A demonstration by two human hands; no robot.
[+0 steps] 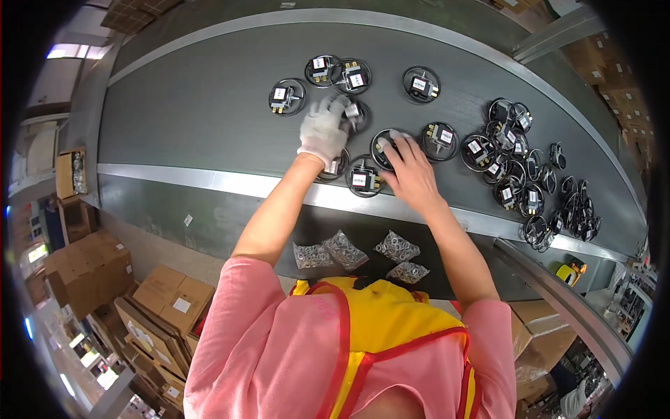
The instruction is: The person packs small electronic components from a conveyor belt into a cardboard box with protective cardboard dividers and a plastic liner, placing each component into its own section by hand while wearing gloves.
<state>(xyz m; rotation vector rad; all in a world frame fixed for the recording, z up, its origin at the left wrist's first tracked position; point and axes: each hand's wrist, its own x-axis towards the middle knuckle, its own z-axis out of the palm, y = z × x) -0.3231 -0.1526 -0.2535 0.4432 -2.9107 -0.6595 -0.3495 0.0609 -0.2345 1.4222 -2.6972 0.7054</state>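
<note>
My left hand (324,130), in a white glove, is smeared by motion over the conveyor belt. At its fingertips is a blurred boxy part with a coiled black lead (355,114), which it seems to grip. Bare, my right hand (413,170) has its fingers curled over another such coiled part (379,148), partly hidden beneath them. Between my forearms, near the belt's front edge, lies a coiled part (363,178) with a white label and brass-coloured terminals. One more (333,167) is half covered by my left wrist, and another (440,140) lies right of my right fingers.
Several coiled parts (285,97) lie farther back on the dark belt (188,105). A crowded heap of them (508,150) is at the right. Clear bags of metal rings (345,250) rest below the metal rail (230,183). Cardboard boxes (91,272) stand at the lower left.
</note>
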